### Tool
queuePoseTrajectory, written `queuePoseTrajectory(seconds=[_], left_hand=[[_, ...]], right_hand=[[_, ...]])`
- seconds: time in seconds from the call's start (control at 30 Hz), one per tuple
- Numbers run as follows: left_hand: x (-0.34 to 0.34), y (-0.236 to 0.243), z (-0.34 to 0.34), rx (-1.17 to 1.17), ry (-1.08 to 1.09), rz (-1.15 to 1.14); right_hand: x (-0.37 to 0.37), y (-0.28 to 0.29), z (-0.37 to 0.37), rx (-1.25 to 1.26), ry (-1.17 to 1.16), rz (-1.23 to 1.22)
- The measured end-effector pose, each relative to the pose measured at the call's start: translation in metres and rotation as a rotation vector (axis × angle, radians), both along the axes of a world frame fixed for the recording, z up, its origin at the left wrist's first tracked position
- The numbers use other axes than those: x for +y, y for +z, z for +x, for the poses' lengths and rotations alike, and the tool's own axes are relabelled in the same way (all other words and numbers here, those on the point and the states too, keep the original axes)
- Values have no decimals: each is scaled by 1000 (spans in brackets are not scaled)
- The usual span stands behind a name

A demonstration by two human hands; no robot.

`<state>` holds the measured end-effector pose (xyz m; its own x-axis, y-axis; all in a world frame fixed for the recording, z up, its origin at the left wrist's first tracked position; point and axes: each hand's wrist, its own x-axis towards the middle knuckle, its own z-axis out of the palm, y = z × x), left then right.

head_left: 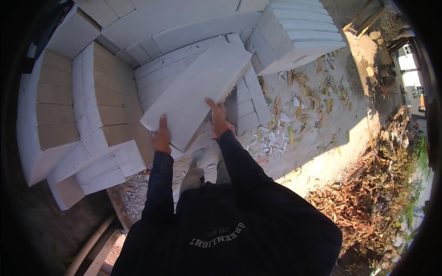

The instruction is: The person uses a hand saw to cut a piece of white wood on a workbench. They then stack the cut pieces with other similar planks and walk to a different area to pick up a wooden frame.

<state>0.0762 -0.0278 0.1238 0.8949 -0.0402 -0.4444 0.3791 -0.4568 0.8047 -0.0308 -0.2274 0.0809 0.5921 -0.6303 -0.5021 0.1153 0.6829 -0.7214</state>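
A long white lightweight concrete block (195, 87) lies slantwise between my hands, its far end toward the upper right. My left hand (160, 136) grips its near left corner, thumb on the top face and fingers partly hidden beneath. On the right long side, my right hand (218, 118) has its thumb over the edge, the other fingers partly hidden below. Something pinkish-red shows by the right palm; I cannot make out what it is. Under the held block is a layer of similar white blocks (248, 103). Whether its far end touches them I cannot tell.
Stacked white blocks (57, 103) stand at the left, with another stack (299, 34) at the upper right. White rubble (269, 143) and dry leaves (301, 99) litter the ground. A brown leaf heap (354, 209) lies at the lower right, and wooden pieces (99, 248) at the lower left.
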Motion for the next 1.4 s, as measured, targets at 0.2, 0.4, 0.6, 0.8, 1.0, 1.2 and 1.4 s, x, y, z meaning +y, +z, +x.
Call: queuePoseTrajectory(seconds=[0.2, 0.4, 0.6, 0.8, 1.0, 1.2, 1.4], left_hand=[[-6, 14, -2, -72, 45, -170], [2, 7, -5, -132, -28, -192], [-4, 28, -18, -358, -147, -377], [-4, 69, -17, -782, -399, -340], [-6, 83, -9, -995, -571, -180], [-28, 105, -10, -1159, -599, -144], [-65, 149, -39, -939, -594, -184]], right_hand=[[4, 21, -1, 66, -130, 68], [7, 15, -7, 20, -62, 136], [21, 0, -18, -389, -164, 343], [27, 16, -43, 403, -94, 86], [-1, -34, -103, 419, -143, 150], [-9, -29, -110, 291, -223, 250], [-23, -22, -81, -99, -181, 339]])
